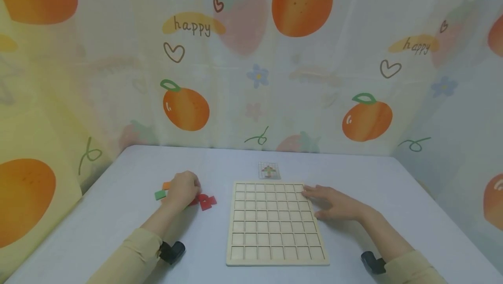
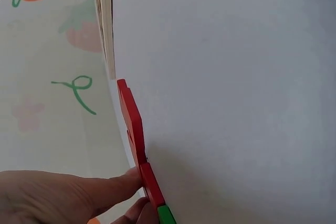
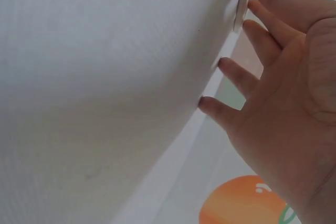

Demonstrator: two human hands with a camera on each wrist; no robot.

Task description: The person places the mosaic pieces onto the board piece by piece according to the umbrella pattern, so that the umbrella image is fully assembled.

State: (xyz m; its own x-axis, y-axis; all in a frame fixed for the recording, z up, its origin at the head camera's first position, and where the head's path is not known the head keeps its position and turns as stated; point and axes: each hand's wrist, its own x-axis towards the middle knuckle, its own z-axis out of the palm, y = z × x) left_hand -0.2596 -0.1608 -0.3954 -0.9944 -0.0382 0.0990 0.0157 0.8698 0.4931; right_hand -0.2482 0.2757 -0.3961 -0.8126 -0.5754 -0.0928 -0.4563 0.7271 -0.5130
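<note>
On the left of the table, my left hand (image 1: 184, 189) bends down over a small group of flat coloured tiles. The left wrist view has its thumb and fingertips right at a red tile (image 2: 151, 184); I cannot tell whether they pinch it. More red tiles (image 1: 205, 205) lie to its right, with a green tile (image 1: 160, 194) and an orange tile (image 1: 166, 185) to its left. A pale wooden grid board (image 1: 277, 261) lies in the middle, its squares bare. My right hand (image 1: 334, 202), fingers spread, has its fingertips at the board's right edge.
Behind the board lies a small clear card (image 1: 269, 171) with a coloured picture on a grid. The white table (image 1: 220, 162) backs onto a fruit-patterned curtain (image 1: 235, 96), which also hangs at both sides. Dark wrist mounts (image 1: 172, 252) sit below the hands.
</note>
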